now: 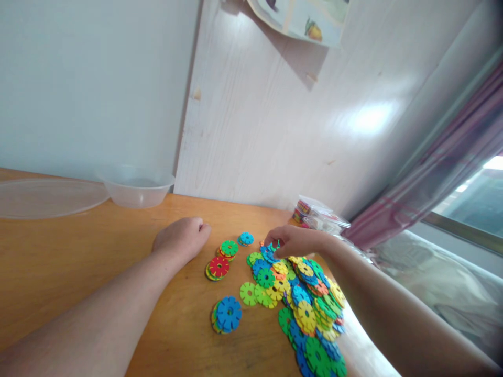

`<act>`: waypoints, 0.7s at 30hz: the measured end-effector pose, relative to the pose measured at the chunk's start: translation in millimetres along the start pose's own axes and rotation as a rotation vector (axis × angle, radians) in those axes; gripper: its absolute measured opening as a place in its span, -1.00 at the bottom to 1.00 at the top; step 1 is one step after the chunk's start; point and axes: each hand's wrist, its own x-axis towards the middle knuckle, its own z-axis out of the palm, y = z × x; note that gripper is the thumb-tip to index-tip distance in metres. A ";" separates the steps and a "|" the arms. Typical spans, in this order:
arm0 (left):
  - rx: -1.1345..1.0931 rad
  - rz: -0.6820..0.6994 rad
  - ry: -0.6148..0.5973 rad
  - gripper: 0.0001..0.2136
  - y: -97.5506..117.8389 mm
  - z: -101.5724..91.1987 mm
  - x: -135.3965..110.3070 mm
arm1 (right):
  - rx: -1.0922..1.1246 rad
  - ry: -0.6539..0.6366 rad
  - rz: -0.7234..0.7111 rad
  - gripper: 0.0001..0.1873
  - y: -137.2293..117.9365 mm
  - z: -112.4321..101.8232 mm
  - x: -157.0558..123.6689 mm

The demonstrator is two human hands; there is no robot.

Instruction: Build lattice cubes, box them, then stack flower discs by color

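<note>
My left hand (183, 238) rests on the wooden table, fingers curled into a fist; its inside faces away, so anything in it is hidden. Just right of it stand small stacks of notched plastic discs: a green-topped stack (229, 248), a red-topped stack (218, 267) and a blue-topped stack (246, 239). Another blue-topped stack (228, 313) is nearer me. My right hand (288, 241) reaches over the far end of a spread pile of discs (301, 296) in blue, green, yellow and orange. Its bent fingers are apart, close above or touching blue discs (269, 255).
At the back left, a clear plastic bowl (137, 195) stands beside a flat translucent lid (51, 199) on the table (78, 235). Clear plastic boxes (318, 212) sit behind my right hand. A wall closes off the back; a pink curtain (424, 183) hangs at the right.
</note>
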 end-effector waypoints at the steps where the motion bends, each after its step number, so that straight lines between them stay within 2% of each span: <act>1: 0.003 -0.003 0.003 -0.62 -0.1 0.5 0.3 | 0.006 -0.040 0.005 -0.53 2.4 -0.6 -4.5; 5: 0.008 -0.013 0.006 -0.63 -1.1 1.7 0.8 | 0.024 -0.070 -0.001 -0.46 9.3 2.1 -11.6; 14: 0.006 -0.005 0.008 -0.64 -1.0 0.7 0.6 | 0.075 -0.007 0.024 -0.61 9.8 6.3 -8.3; 21: 0.006 -0.007 0.010 -0.63 -1.1 1.4 0.1 | 0.087 0.240 -0.002 -0.64 5.5 7.2 8.9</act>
